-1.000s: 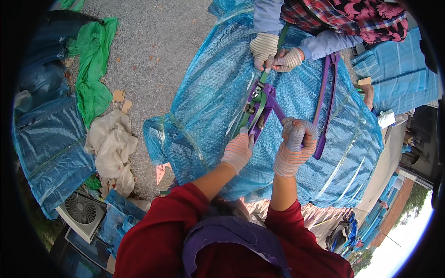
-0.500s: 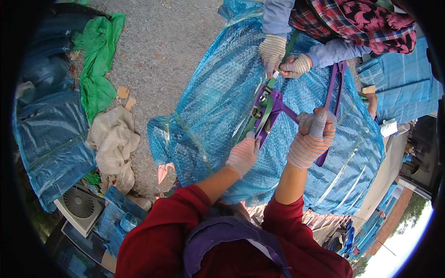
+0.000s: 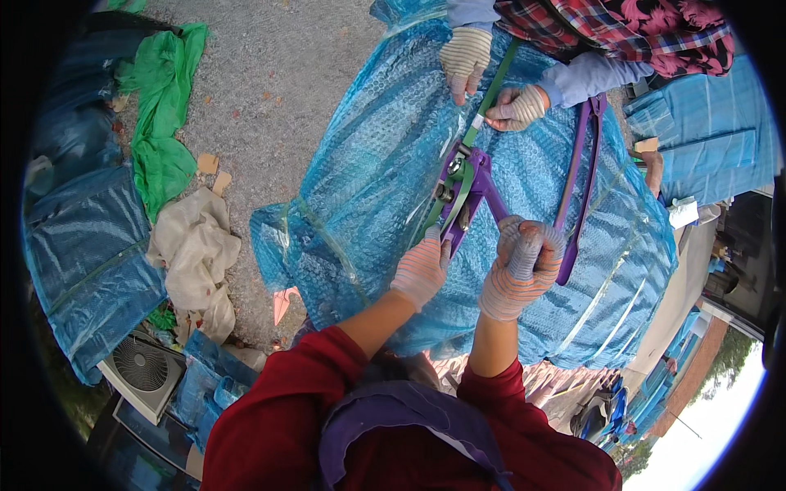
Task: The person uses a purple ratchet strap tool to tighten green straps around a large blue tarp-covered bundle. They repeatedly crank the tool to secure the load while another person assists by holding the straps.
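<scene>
A purple strapping tensioner (image 3: pixel 481 173) lies on a large bundle wrapped in blue bubble wrap (image 3: pixel 368 180). A green strap (image 3: pixel 501 75) runs through it, with a small pale seal (image 3: pixel 478 121) just beyond. My left hand (image 3: pixel 419 268), in a striped glove, is closed on the tensioner's near end and the strap there. Wrapped round the tensioner's lever is my gloved right hand (image 3: pixel 522 274). A co-worker's gloved hand (image 3: pixel 520 108) touches the strap by the seal; their other hand (image 3: pixel 465 64) is just left of the strap.
Right of the tensioner lies a purple long-handled tool (image 3: pixel 580 180) on the wrap. Green sheeting (image 3: pixel 164 123), a crumpled whitish sheet (image 3: pixel 192 245) and another blue-wrapped bundle (image 3: pixel 90 237) are on the left, near a fan unit (image 3: pixel 143 364). More blue wrapping (image 3: pixel 708 155) is at far right.
My right hand has drawn the lever nearer to me and leftward. One co-worker's hand has come away from the seal and strap. The whole view has shifted slightly.
</scene>
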Motion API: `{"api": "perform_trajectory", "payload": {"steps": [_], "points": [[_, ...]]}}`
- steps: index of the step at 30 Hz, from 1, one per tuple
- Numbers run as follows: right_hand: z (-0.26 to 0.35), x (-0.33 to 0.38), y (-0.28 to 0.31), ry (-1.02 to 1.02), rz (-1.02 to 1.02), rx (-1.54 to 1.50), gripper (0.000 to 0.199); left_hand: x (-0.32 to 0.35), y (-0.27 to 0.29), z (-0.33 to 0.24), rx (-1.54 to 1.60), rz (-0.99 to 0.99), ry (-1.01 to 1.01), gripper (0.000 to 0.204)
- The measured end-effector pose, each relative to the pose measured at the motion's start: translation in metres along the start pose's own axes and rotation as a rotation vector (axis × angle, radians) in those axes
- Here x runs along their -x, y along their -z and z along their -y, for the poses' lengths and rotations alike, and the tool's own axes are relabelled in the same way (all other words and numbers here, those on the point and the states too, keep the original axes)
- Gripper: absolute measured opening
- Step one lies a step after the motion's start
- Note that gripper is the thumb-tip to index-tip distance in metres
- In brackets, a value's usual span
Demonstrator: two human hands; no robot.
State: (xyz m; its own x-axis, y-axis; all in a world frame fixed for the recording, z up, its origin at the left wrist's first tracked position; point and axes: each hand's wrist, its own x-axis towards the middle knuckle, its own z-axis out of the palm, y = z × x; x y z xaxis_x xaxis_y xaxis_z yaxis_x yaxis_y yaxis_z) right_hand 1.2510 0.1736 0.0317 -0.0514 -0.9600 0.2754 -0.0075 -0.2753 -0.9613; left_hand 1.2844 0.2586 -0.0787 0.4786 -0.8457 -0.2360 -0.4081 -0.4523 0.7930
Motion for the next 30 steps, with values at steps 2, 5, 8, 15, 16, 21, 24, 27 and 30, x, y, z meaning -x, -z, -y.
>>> {"api": "perform_trajectory", "payload": {"steps": [2, 5, 8, 15, 16, 21, 24, 27, 30], "points": [[0.009, -0.001, -0.008, 0.018, -0.016, 0.06, 0.009, 0.002, -0.004, 0.005, 0.018, -0.017, -0.01, 0.029], [0.006, -0.024, -0.007, -0.078, 0.013, -0.102, 0.011, 0.002, -0.009, 0.01, -0.021, -0.076, -0.072, 0.031], [0.004, -0.044, -0.001, -0.159, 0.073, -0.216, 0.013, 0.001, -0.009, 0.01, -0.04, -0.112, -0.109, 0.031], [0.019, 0.004, 0.001, -0.071, 0.108, 0.009, 0.017, 0.001, -0.005, 0.007, 0.011, -0.082, -0.08, 0.031], [0.013, 0.0, 0.001, -0.132, 0.06, -0.047, 0.016, 0.001, -0.003, 0.007, 0.036, -0.045, -0.053, 0.031], [0.012, 0.014, 0.0, -0.056, 0.097, -0.022, 0.013, 0.002, -0.007, 0.009, -0.021, -0.04, -0.058, 0.03], [0.006, -0.005, 0.004, -0.089, 0.045, -0.105, 0.012, 0.003, -0.005, 0.007, 0.031, -0.049, -0.053, 0.029], [0.011, -0.011, -0.006, -0.075, 0.011, -0.071, 0.014, 0.001, -0.008, 0.007, 0.041, -0.062, -0.069, 0.03], [0.012, -0.031, -0.011, -0.145, -0.008, -0.228, 0.014, 0.004, -0.004, 0.008, 0.026, -0.053, -0.082, 0.03]]}}
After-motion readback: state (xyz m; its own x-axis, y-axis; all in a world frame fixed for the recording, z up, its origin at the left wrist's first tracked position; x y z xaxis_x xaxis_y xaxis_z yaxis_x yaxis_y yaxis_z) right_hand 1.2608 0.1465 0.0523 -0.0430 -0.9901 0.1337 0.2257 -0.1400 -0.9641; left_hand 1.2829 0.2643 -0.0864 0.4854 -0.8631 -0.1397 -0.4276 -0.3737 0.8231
